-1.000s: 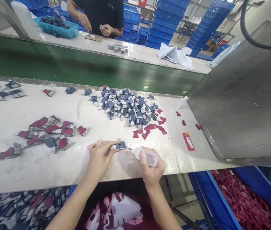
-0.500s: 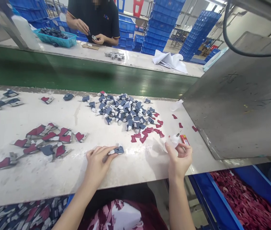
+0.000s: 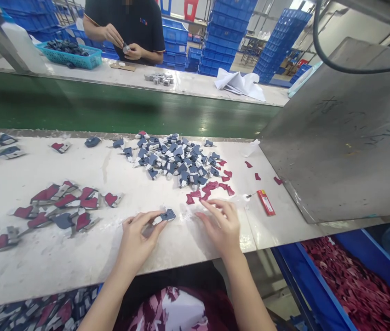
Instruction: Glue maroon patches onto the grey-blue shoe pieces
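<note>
My left hand (image 3: 142, 232) pinches a small dark-blue and white plastic part (image 3: 168, 214) between thumb and fingertips, just above the table. Beside it, my right hand (image 3: 223, 225) is open, thumb and index finger apart, its index fingertip close to the loose dark-red pieces (image 3: 212, 185); I cannot tell whether it touches one. Just beyond that hand lies a translucent bottle with a thin needle tip (image 3: 249, 196), partly hard to make out. A red packet with a white label (image 3: 266, 202) is to its right. Behind the hands spreads a heap of blue and white parts (image 3: 177, 158).
Parts with red inlays (image 3: 65, 201) lie at the left. A metal panel (image 3: 346, 138) slants up at the right. Below the table edge, a blue bin (image 3: 322, 289) holds red pieces. Across the green divider (image 3: 119, 108), a co-worker (image 3: 126, 32) handles a small part.
My right hand has let go of the translucent bottle and moved left toward the loose red pieces. The bottle now rests on the table. My left hand keeps its part.
</note>
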A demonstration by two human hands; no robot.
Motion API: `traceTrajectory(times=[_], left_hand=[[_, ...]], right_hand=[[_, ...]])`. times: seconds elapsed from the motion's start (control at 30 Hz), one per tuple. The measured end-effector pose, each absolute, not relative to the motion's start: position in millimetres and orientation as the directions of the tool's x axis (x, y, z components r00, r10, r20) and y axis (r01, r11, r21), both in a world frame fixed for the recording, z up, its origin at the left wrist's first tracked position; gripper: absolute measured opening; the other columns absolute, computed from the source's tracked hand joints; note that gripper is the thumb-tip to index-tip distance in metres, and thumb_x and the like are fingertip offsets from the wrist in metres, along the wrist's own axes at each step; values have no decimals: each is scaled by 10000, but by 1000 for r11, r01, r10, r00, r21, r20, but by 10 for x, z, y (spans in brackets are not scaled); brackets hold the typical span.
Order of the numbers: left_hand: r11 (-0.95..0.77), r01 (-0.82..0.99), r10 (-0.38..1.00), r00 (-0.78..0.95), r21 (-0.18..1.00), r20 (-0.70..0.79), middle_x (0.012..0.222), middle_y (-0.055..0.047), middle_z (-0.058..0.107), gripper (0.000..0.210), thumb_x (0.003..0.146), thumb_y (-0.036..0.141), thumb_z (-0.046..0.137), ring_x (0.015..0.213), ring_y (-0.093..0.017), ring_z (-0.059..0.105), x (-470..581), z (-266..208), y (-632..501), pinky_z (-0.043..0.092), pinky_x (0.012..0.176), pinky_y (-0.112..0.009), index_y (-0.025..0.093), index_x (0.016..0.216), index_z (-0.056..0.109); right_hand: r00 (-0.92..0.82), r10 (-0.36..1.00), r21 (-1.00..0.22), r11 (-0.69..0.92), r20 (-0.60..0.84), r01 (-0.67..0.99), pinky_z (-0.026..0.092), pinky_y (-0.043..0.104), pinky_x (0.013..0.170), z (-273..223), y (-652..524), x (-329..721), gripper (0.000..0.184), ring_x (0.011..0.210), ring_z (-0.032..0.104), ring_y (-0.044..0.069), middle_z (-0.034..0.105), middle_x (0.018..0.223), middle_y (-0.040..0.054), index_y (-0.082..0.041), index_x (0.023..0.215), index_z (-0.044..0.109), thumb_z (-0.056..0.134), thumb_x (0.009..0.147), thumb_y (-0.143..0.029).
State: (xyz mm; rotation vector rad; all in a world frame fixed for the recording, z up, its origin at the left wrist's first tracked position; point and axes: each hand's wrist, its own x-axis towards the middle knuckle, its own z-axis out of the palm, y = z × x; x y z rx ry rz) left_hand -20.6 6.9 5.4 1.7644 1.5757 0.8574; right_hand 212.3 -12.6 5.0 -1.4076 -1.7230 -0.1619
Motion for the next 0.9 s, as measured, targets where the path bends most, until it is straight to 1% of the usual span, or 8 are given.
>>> traceTrajectory(times=[0.1,0.2,0.3,0.4,0.6,0.7,0.8,0.9], left_hand=[[-64,516,996,84,854,24,1049,-39,772,218,831,412,680,994,-262,689,-241,49,56,431,979,-440,273,988,739],[-8,453,997,67,891,-26,1057,-54,771,237,818,417,685,1026,-271,684,-268,67,25,465,984,-438,256,982,743],[31,408,999,19,913,-42,1051,-64,772,250,797,416,696,1043,-284,685,-258,101,-14,493,976,-441,242,969,746],[69,298,998,-18,952,-67,1023,-71,780,235,775,387,715,1043,-283,705,-217,139,-44,539,938,-400,223,942,743],[155,40,983,-108,987,-150,1020,-105,785,305,717,359,773,1005,-289,735,-145,192,-80,571,922,-377,173,958,743],[148,-9,973,-176,989,-147,1031,-106,784,337,704,358,794,1018,-294,733,-105,209,-92,575,930,-379,166,977,744],[110,-14,973,-200,994,-111,1028,-97,788,318,697,341,799,1028,-291,731,-39,244,-93,587,919,-369,178,965,744],[87,-18,981,-175,996,-89,1020,-88,791,273,706,316,781,1014,-285,738,39,294,-92,605,889,-352,189,945,744]], right_hand=[[-136,843,-385,375,521,843,559,413,799,65,79,2002,316,950,550,244,703,1116,54,-304,1160,691,726,854,-231],[-199,872,-378,386,448,841,563,412,780,63,229,1958,219,925,517,244,713,1088,36,-292,1080,720,699,874,-219],[-225,872,-394,409,435,823,575,388,781,34,276,1962,195,921,518,231,702,1038,45,-287,1053,724,619,923,-187],[-227,864,-407,424,450,809,568,380,774,-18,276,1969,221,944,538,238,670,999,83,-257,1069,712,558,946,-159],[-103,858,-479,376,503,793,542,366,772,-3,245,1921,230,889,585,218,634,929,90,-206,976,691,463,988,-179],[55,883,-649,300,467,699,544,331,759,140,131,1811,240,857,620,188,635,900,65,-205,939,680,448,1000,-222],[158,940,-872,208,304,444,545,288,731,297,-36,1633,211,801,653,158,663,854,29,-217,959,682,484,993,-281],[232,953,-968,148,194,203,567,279,717,391,-167,1446,160,795,676,158,692,862,30,-212,938,704,590,943,-324]])
